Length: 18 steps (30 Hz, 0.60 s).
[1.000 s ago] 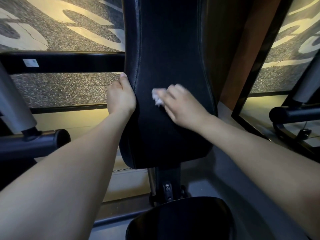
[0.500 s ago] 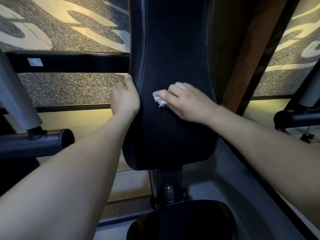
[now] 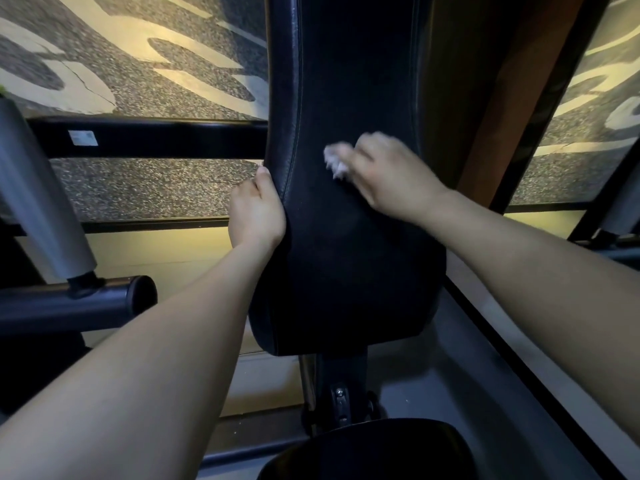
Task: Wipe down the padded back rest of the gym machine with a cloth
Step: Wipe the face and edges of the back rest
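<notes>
The black padded back rest point(image 3: 349, 258) stands upright in the middle of the view. My left hand point(image 3: 256, 211) grips its left edge, thumb on the front seam and fingers hidden behind the pad. My right hand point(image 3: 384, 171) presses a small crumpled white cloth point(image 3: 334, 161) against the pad's upper middle; the cloth shows only at my fingertips, and both hand and cloth are blurred by motion.
A black seat pad point(image 3: 367, 452) lies below the back rest, with the support post point(image 3: 341, 393) between them. A black crossbar point(image 3: 156, 138) runs behind at left. A grey and black machine arm point(image 3: 45, 209) juts in at left. More frame tubes point(image 3: 613, 237) stand at right.
My right hand has slid the cloth up and to the right across the pad. My left hand keeps its grip on the left edge.
</notes>
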Tool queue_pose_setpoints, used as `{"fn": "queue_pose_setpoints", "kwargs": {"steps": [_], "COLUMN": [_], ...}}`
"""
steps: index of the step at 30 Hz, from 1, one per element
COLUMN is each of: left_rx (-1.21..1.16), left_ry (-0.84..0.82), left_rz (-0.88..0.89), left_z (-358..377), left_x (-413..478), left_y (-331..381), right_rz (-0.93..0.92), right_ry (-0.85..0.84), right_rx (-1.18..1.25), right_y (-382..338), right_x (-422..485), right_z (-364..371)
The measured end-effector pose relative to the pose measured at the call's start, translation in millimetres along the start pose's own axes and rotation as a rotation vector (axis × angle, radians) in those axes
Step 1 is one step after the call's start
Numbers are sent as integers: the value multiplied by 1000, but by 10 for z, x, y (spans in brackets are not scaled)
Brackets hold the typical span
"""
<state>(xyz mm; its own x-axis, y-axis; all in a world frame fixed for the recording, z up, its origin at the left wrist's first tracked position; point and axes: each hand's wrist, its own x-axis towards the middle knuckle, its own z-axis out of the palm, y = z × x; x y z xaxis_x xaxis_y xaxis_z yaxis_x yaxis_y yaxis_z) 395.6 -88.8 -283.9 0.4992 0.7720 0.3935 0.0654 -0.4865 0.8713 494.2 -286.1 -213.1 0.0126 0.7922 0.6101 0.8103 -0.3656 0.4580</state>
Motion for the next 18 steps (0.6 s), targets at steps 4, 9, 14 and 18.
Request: {"fn": "queue_pose_setpoints", "kwargs": {"steps": [4, 9, 14, 18], "left_rx": [3, -9, -2, 15], "left_ry": [-5, 0, -3, -11], "left_rz": [-2, 2, -13, -6], "left_z": [-12, -10, -23, -32], "left_x": [-11, 4, -13, -16], "left_y": [12, -14, 5, 6], "right_rz": [371, -45, 133, 317], "right_ry": [131, -3, 72, 142], "right_rx": [32, 110, 17, 95], "right_y": [31, -335, 19, -189], "right_x": [328, 50, 372, 528], "right_z": [-25, 137, -9, 64]}}
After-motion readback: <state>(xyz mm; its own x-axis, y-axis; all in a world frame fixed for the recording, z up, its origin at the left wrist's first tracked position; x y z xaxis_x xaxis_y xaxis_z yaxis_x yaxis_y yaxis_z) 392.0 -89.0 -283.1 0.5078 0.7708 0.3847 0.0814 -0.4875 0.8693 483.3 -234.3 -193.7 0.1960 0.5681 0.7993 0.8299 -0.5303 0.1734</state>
